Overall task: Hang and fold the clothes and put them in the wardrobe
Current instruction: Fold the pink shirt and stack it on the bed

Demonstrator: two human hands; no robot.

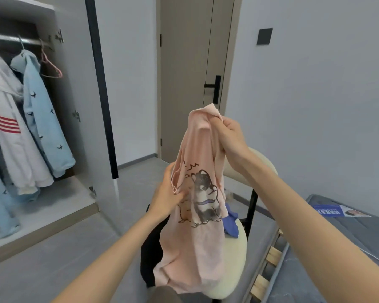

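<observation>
Right hand [230, 136]: yours, raised just right of centre view, fingers curled tight around the bunched top of the pink shirt [193, 248].

Left hand [169, 193]: at 7 o'clock from the right one and lower, it holds a rolled edge of the same shirt, thumb on the front; the fingers behind the cloth are hidden.

Pink shirt: hangs in the air between your hands, its lower part draping down over the chair [234, 265]. A cartoon animal print [204, 195] faces you, just right of your left thumb.

Chair: cream, padded, directly below the shirt. A black garment [150, 259] lies on its 9 o'clock side and a blue garment [231, 223] on its 2 o'clock side, both partly covered by the shirt.

Bed [359, 241]: at 4 o'clock of the view, grey mattress with wooden slats [271, 255] showing at its near edge. A printed leaflet [339, 212] lies on it.

Wardrobe [74, 88]: at 9 to 10 o'clock, door open. On its rail [7, 37] hang a white hoodie [11, 132] with red stripes, a light-blue jacket [44, 119] beside it, and a bare pink hanger [50, 64] at the rail's right end.

Room door [184, 73]: at 12 o'clock, closed, black handle [214, 86].
</observation>
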